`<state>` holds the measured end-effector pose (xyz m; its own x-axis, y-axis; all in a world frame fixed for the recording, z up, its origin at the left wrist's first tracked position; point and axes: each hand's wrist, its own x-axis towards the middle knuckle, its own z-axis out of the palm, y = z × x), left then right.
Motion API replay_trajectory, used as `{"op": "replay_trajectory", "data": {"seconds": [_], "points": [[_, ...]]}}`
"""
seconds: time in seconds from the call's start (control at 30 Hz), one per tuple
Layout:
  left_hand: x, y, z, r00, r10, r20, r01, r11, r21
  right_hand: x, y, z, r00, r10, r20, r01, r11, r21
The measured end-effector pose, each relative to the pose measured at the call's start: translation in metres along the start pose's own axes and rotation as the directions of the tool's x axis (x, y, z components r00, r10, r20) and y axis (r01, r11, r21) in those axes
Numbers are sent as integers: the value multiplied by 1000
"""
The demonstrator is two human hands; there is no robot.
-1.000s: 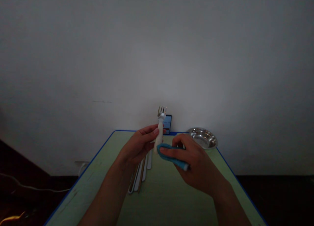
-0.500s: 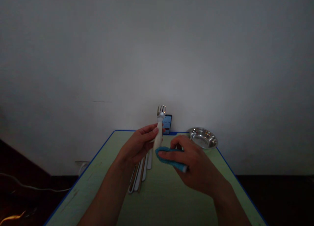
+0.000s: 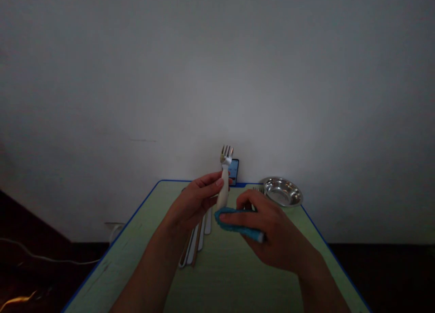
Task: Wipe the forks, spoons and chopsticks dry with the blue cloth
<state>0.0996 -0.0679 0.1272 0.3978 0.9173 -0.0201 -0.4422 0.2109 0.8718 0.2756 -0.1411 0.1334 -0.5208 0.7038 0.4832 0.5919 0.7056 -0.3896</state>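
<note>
A fork (image 3: 223, 186) with metal tines and a thick cream handle stands nearly upright in front of me, tines up. My left hand (image 3: 200, 197) pinches its handle between thumb and fingers. A blue cloth (image 3: 234, 222) is folded in my right hand (image 3: 265, 227), its edge against the lower end of the fork's handle. Below my left hand several pieces of cutlery (image 3: 194, 249) lie side by side on the table, their upper parts hidden by that hand. The tines of another fork (image 3: 258, 190) show beyond my right hand.
A shiny metal bowl (image 3: 282, 192) sits at the table's back right corner. Behind the fork, a phone (image 3: 233, 172) leans by the wall. The pale green table (image 3: 231, 281) has a blue edge. A white cable (image 3: 50, 257) runs at the left.
The fork and my left hand have shifted slightly to the right. My right hand and the cloth have moved a little down, and more of the handle's lower part shows.
</note>
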Motion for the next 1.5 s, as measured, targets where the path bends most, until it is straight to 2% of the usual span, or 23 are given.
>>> {"op": "replay_trajectory", "data": {"seconds": [0.2,0.37,0.47,0.73,0.97,1.3,1.5], "points": [[-1,-5,-4,1000,14,28,-15,999,30,-2,6,6,987,-3,-159,1,1000,-9],[-3,-9,-7,998,21,51,-23,999,46,-2,6,8,948,15,-319,-27,999,-34],[-4,-10,-7,999,13,53,-16,998,62,-2,6,9,931,40,-362,-67,996,-62],[-6,-12,-4,995,10,99,-20,995,99,-1,8,11,924,39,-381,-74,994,-79],[-8,-12,-3,987,65,148,-93,978,189,-2,7,12,924,38,-380,-83,991,-101],[-8,-16,-3,984,117,135,-151,948,282,-1,8,13,926,38,-375,-95,987,-133],[-10,-17,-2,985,100,140,-141,937,320,-1,9,14,926,39,-376,-103,983,-151]]}}
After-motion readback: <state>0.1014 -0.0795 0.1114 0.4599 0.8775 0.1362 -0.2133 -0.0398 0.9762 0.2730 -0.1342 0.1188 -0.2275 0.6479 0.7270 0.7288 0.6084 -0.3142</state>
